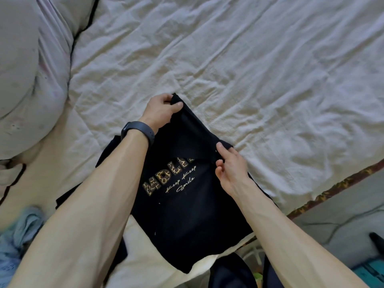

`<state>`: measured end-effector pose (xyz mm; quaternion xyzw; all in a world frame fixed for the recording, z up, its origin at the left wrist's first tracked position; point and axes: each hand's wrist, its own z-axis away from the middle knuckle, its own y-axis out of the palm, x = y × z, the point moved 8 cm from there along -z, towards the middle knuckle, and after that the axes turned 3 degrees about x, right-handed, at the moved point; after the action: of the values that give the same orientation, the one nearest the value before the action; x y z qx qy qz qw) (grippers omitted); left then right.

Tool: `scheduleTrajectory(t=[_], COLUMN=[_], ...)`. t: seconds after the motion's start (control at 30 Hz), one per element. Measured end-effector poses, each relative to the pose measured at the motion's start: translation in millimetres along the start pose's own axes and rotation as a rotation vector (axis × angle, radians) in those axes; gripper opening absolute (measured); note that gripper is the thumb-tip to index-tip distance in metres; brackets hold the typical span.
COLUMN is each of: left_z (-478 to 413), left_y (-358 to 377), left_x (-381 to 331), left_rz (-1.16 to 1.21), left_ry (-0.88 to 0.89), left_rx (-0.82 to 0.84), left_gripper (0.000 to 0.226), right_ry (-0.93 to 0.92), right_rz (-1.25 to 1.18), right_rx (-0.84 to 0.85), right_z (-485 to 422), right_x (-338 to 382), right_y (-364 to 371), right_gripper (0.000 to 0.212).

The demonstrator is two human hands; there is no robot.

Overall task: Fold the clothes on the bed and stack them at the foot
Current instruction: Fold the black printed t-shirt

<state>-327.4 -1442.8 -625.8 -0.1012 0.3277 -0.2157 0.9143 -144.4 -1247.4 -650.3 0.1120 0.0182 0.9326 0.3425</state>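
A bed (249, 59) covered by a creased off-white sheet fills most of the view. A black T-shirt (187, 215) is laid on the sheet near the bed's lower edge. Leopard-patterned letters and the script "Keep Keep Smile" are printed on its front. Its far end is folded over, so that part of the lettering is covered.

The far corner of that fold is pinched by the left hand (163, 108), with the thumb pressed on top and the fingers curled behind the cloth. A dark wristband (138, 132) is worn on the left wrist, just above the T-shirt's left side. The near end of the same fold, at the T-shirt's right edge, is held by the right hand (230, 169): the thumb is laid on the fabric and the fingers are curled at the hem, though how much cloth is caught between them cannot be told.

Pale pillows (25, 69) are seen well to the left of the T-shirt and beyond it. A light blue garment (20, 235) is bunched to its lower left. Grey floor (342, 204) is seen to the right of the T-shirt, past the bed's patterned border (332, 190).
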Motion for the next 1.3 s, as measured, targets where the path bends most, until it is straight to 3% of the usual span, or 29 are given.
scheduleTrajectory(t=[0.07,0.17,0.27,0.33,0.5,0.57,0.63,0.7,0.73,0.8,0.9,1.0,1.07,1.13,1.3], left_z=[-2.1,-1.3,9.3,19.1,44.3,53.4,65.5,87.3,100.5,121.2,125.1,116.7,107.9,101.4,112.6], left_y=[4.7,6.3,8.4,11.0,14.1,15.3,17.6,25.3,32.0,51.6,88.2,111.0,117.2,119.3,114.8], left_x=[3.0,8.2,13.9,20.4,34.4,34.0,34.9,35.8,36.2,43.4,69.5,96.5,106.9,115.3,106.8], left_rz=[0.007,-0.014,0.033,-0.069,-0.289,-0.336,-0.416,-0.522,-0.564,-0.583,-0.605,-0.605,-0.597,-0.574,-0.491], left_ry=[0.011,0.030,-0.001,-0.024,0.001,0.023,0.035,0.087,0.124,0.173,0.091,-0.050,-0.062,-0.052,0.023], left_rx=[-0.006,-0.058,-0.043,-0.020,-0.056,-0.106,-0.212,-0.395,-0.493,-0.622,-0.635,-0.671,-0.723,-0.745,-0.674], left_gripper=[0.013,0.024,0.049,0.064,0.063,0.064,0.067,0.065,0.062,0.061,0.077,0.099,0.108,0.115,0.108], right_ry=[-0.008,-0.022,-0.032,-0.042,-0.046,-0.082,-0.119,-0.256,-0.409,-0.774,-1.188,-1.457,-1.514,-1.452,-1.359], right_rz=[0.013,0.131,0.285,0.363,0.488,0.706,1.126,1.567,1.698,1.749,1.679,1.968,2.238,2.361,2.258], right_rx=[-0.016,0.032,0.074,0.060,0.043,0.061,0.101,0.066,0.010,-0.050,0.151,0.385,0.385,0.260,0.100], right_z=[-1.0,0.5,2.4,3.1,6.8,11.7,20.3,30.3,35.9,51.8,62.3,39.6,3.1,-33.7,-32.4], right_x=[1.8,0.6,-2.6,-3.4,-3.7,6.4,20.4,42.5,58.1,83.8,81.6,42.9,39.0,58.7,77.8], right_y=[-1.2,5.4,12.4,13.6,12.8,12.9,16.2,22.1,29.4,55.3,112.5,150.8,152.5,147.1,138.9], right_gripper=[0.070,0.053,0.035,0.022,0.019,0.028,0.039,0.045,0.046,0.041,0.026,0.052,0.061,0.065,0.069])
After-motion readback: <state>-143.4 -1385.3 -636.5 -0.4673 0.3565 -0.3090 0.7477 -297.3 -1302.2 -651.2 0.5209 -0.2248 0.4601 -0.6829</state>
